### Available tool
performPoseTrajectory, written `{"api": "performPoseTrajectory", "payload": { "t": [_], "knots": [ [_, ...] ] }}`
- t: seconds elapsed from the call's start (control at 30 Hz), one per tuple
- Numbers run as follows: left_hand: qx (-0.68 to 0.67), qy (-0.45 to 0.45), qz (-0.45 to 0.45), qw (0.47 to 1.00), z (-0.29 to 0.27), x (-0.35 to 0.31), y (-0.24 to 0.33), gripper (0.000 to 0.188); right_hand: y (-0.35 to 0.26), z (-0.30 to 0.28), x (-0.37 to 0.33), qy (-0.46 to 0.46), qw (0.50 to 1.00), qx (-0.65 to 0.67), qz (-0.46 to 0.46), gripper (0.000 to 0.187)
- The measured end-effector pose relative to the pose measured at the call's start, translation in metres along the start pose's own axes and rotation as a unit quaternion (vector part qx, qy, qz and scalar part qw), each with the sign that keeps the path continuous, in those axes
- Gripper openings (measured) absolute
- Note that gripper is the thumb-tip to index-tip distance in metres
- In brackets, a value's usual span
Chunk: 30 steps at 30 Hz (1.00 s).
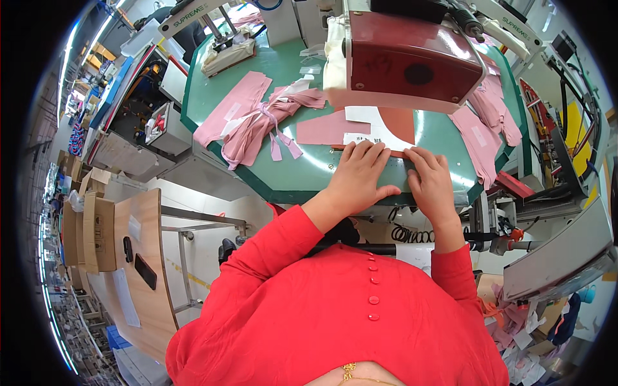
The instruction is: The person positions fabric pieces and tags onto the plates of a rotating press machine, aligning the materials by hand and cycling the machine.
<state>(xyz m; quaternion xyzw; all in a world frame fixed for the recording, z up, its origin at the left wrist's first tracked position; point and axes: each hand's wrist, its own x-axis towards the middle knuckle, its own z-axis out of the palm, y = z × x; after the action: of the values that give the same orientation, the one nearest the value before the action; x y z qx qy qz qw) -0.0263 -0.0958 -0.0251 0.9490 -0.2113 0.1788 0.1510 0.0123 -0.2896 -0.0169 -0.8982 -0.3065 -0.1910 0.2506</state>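
My left hand [360, 172] lies with stretched fingers on the near edge of a white template [390, 139] with handwriting on it. A flat pink fabric piece [320, 130] shows at the template's left, and a reddish-brown pad [400, 121] shows behind it. My right hand [432, 183] rests at the template's right near corner, fingers slightly bent and thumb apart. Under the fingertips of both hands runs a narrow reddish-brown strip. Nothing is visibly gripped in either hand. The fingertips hide part of the near edge.
A large red press head [412, 61] overhangs the green table [290, 180] just beyond my hands. Tied pink fabric bundles lie left [257, 125] and right [479, 138]. At lower left stands a wooden table [138, 222] with a phone [145, 271] and an open cardboard box [98, 233].
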Motion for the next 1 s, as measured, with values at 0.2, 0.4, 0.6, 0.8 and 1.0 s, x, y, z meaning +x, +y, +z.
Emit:
{"api": "performPoseTrajectory", "payload": {
  "t": [0.2,0.4,0.6,0.8,1.0],
  "knots": [
    [-0.005,0.013,-0.008,1.0,-0.001,0.0,-0.002,0.074,-0.007,-0.005,0.029,0.0,1.0,0.012,-0.005,0.028],
    [-0.009,-0.011,-0.014,1.0,-0.005,0.002,-0.001,0.071,-0.012,0.024,0.06,-0.09,0.98,0.17,0.054,0.015],
    [-0.064,-0.04,0.009,0.997,-0.026,0.006,-0.025,0.065,-0.005,0.031,0.06,-0.089,0.977,0.18,0.066,0.013],
    [-0.159,-0.069,-0.165,0.971,-0.091,0.078,-0.151,0.02,-0.009,0.028,0.061,-0.094,0.976,0.178,0.078,0.011],
    [-0.037,0.0,-0.202,0.979,-0.039,0.099,-0.275,0.03,-0.009,0.028,0.065,-0.092,0.976,0.186,0.074,0.011]
  ]
}}
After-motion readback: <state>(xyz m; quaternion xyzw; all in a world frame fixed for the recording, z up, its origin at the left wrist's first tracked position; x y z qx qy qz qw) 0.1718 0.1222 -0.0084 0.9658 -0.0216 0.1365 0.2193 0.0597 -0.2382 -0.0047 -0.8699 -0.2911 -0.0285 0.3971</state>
